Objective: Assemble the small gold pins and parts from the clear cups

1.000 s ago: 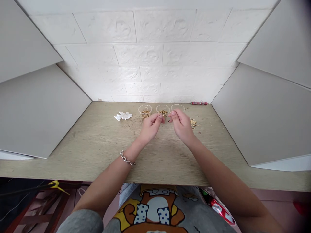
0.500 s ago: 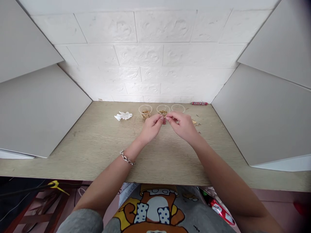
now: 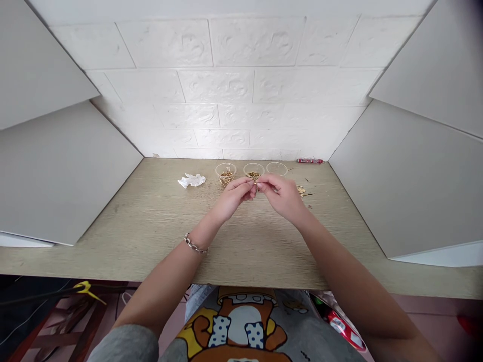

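My left hand (image 3: 237, 194) and my right hand (image 3: 279, 193) meet over the table, thumb and fingers pinched. Between their fingertips is a small gold-coloured piece (image 3: 255, 183), too small to name. Just beyond my hands stands a clear plastic cup (image 3: 253, 171) with small brass-coloured pieces in it. To its left another clear cup (image 3: 226, 173) holds more gold-coloured pieces. A third clear cup (image 3: 276, 168) is partly hidden behind my right hand. Right of that hand lies a small pile of thin gold-coloured sticks (image 3: 302, 191).
A crumpled white tissue (image 3: 191, 180) lies on the wooden table (image 3: 256, 251) at the left. Near the wall is a red pen-like object (image 3: 309, 161). Grey panels (image 3: 68, 176) stand on both sides, and a white brick-patterned wall (image 3: 215, 85) closes off the back.
My left hand has shifted slightly and its fingers have moved a little at the pinch. My right hand stays nearly in place. The cups have not moved.
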`<action>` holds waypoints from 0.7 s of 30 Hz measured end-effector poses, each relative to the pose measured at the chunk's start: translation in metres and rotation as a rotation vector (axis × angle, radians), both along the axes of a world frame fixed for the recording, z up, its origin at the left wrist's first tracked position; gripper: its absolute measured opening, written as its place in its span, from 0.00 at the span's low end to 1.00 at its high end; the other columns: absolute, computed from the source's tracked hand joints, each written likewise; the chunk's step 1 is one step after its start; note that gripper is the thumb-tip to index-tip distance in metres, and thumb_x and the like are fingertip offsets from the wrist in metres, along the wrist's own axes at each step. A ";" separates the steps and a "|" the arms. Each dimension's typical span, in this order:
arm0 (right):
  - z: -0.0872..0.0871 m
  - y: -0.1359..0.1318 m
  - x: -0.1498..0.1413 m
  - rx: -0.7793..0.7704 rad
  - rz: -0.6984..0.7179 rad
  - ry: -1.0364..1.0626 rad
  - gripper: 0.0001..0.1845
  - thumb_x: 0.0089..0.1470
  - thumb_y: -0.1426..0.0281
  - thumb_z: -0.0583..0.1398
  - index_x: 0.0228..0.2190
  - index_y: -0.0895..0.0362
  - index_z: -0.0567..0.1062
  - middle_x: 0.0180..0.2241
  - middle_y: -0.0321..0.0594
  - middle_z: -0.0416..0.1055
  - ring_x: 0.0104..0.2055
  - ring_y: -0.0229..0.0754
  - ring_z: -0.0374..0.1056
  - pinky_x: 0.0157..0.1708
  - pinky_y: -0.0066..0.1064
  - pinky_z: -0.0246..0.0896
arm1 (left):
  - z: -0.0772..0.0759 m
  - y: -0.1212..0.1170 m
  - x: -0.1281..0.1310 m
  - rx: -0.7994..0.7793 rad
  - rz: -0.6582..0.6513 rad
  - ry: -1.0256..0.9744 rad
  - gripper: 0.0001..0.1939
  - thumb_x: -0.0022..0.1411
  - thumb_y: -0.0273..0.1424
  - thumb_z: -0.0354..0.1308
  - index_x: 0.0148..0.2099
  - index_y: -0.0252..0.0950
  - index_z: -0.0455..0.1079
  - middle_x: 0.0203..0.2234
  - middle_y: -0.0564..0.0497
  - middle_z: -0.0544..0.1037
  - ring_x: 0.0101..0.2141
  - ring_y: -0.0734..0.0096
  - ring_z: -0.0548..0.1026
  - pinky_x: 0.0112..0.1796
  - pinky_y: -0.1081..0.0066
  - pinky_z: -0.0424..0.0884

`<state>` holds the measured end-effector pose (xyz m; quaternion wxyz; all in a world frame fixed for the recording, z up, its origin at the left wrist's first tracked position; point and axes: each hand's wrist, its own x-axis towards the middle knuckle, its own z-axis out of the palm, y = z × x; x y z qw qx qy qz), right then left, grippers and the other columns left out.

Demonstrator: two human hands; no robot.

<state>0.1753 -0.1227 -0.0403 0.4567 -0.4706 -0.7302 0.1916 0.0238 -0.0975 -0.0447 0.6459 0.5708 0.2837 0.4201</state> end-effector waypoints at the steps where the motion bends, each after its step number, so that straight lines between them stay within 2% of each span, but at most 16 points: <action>1: 0.000 0.000 0.000 0.008 0.004 -0.005 0.10 0.55 0.69 0.53 0.28 0.55 0.74 0.27 0.35 0.72 0.30 0.36 0.65 0.31 0.28 0.57 | 0.000 0.000 0.000 -0.045 -0.016 -0.027 0.11 0.56 0.32 0.53 0.24 0.33 0.64 0.21 0.54 0.64 0.24 0.79 0.63 0.28 0.74 0.61; 5: 0.001 -0.001 0.000 0.036 0.020 -0.007 0.10 0.55 0.69 0.53 0.28 0.55 0.73 0.27 0.35 0.72 0.30 0.36 0.65 0.31 0.27 0.56 | 0.002 -0.001 -0.001 -0.171 -0.058 -0.096 0.08 0.54 0.31 0.55 0.25 0.32 0.65 0.20 0.55 0.63 0.23 0.81 0.61 0.26 0.76 0.61; 9: 0.002 -0.002 -0.001 0.022 0.031 -0.012 0.10 0.56 0.69 0.53 0.29 0.55 0.73 0.27 0.35 0.72 0.31 0.36 0.66 0.32 0.27 0.57 | 0.004 -0.001 -0.002 -0.227 -0.083 -0.096 0.08 0.54 0.30 0.55 0.25 0.33 0.63 0.20 0.55 0.62 0.21 0.82 0.60 0.26 0.76 0.61; 14: 0.002 -0.002 0.001 0.079 0.017 -0.116 0.10 0.56 0.71 0.52 0.28 0.55 0.73 0.26 0.35 0.72 0.30 0.36 0.65 0.31 0.27 0.56 | 0.002 0.000 -0.003 -0.209 -0.098 -0.066 0.09 0.55 0.31 0.54 0.26 0.33 0.62 0.21 0.55 0.60 0.22 0.82 0.60 0.26 0.76 0.61; 21: -0.003 0.001 0.004 0.147 -0.032 -0.264 0.11 0.56 0.71 0.51 0.28 0.54 0.72 0.26 0.36 0.70 0.30 0.38 0.64 0.31 0.28 0.54 | -0.002 0.002 -0.002 -0.140 -0.034 -0.005 0.08 0.54 0.32 0.55 0.26 0.33 0.65 0.22 0.55 0.64 0.24 0.80 0.61 0.28 0.75 0.61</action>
